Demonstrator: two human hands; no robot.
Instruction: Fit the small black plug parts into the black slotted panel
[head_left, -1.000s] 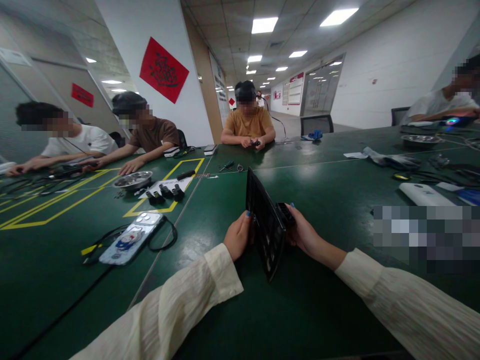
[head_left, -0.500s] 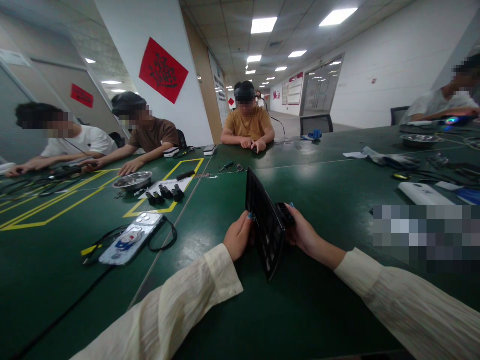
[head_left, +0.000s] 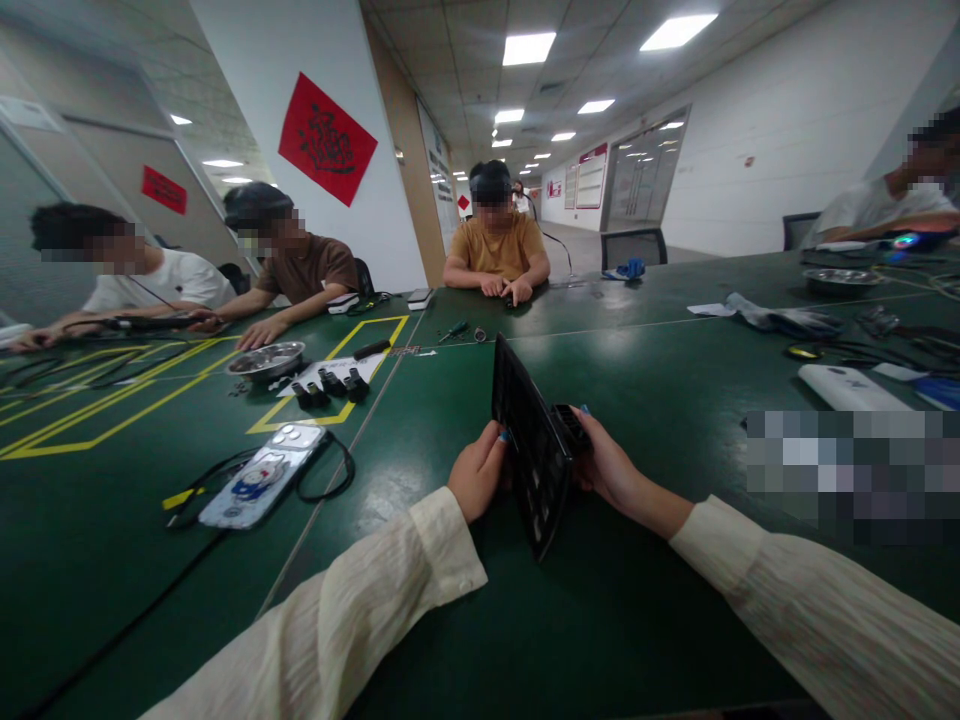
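A flat black panel with a glossy face, like a screen [head_left: 529, 450], stands on edge above the green table, tilted and turned toward my left. My left hand [head_left: 478, 470] is closed at its left side, thumb against the glossy face. My right hand [head_left: 611, 465] grips a black blocky part [head_left: 570, 430] on the panel's back; its fingers are partly hidden behind that part. To the left of my left hand lies a phone in a clear case [head_left: 262, 480], with a black cable [head_left: 330, 480] looped beside it.
Several black cylindrical parts [head_left: 330, 387] stand on a white sheet near a metal bowl [head_left: 266, 361]. A screwdriver [head_left: 454, 331] lies farther back. At right are a white box-like object [head_left: 851, 388], gloves [head_left: 787, 318] and cables. Co-workers sit around the table.
My hands and the black panel hold almost the same position. At the far left, a co-worker's hands have raised a dark object slightly.
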